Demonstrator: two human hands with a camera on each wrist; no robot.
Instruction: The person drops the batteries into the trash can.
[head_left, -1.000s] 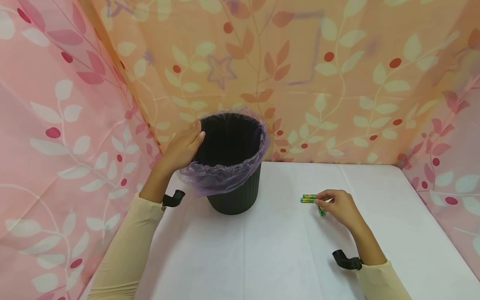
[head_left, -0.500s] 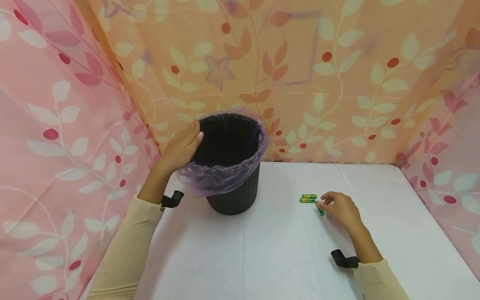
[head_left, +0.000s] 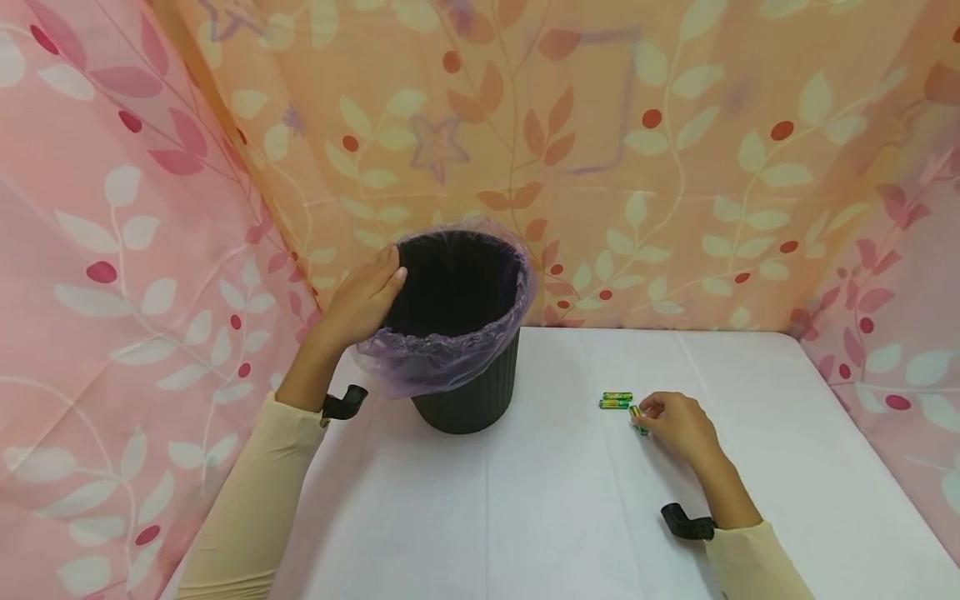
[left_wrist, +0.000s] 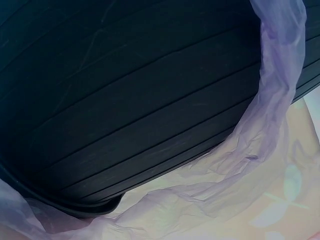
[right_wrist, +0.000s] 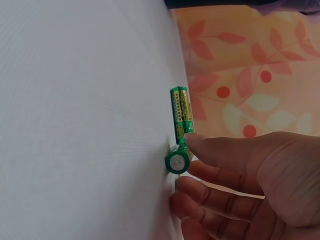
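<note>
A black ribbed trash bin (head_left: 476,404) stands left of the table's middle, lined with a thin purple bag (head_left: 435,362) folded over its rim. My left hand (head_left: 362,296) rests against the left side of that rim, fingers fairly straight. In the left wrist view the bin's ribbed wall (left_wrist: 150,100) shows, but not the hand. My right hand (head_left: 682,425) pinches a green AAA-looking battery (right_wrist: 177,162) between thumb and fingers, at table level. Just beyond it, two more green batteries (head_left: 616,400) lie side by side; in the right wrist view the thumb partly covers them.
A white cloth (head_left: 555,500) covers the table. An orange leaf-print curtain (head_left: 585,208) hangs behind the bin, and pink ones (head_left: 97,333) close off the sides. Each wrist wears a black camera mount (head_left: 686,523).
My right hand has left the pair of batteries, drawn back slightly, and closed its fingertips on the slanted battery nearest it. The left hand and the bin stay as they were.
</note>
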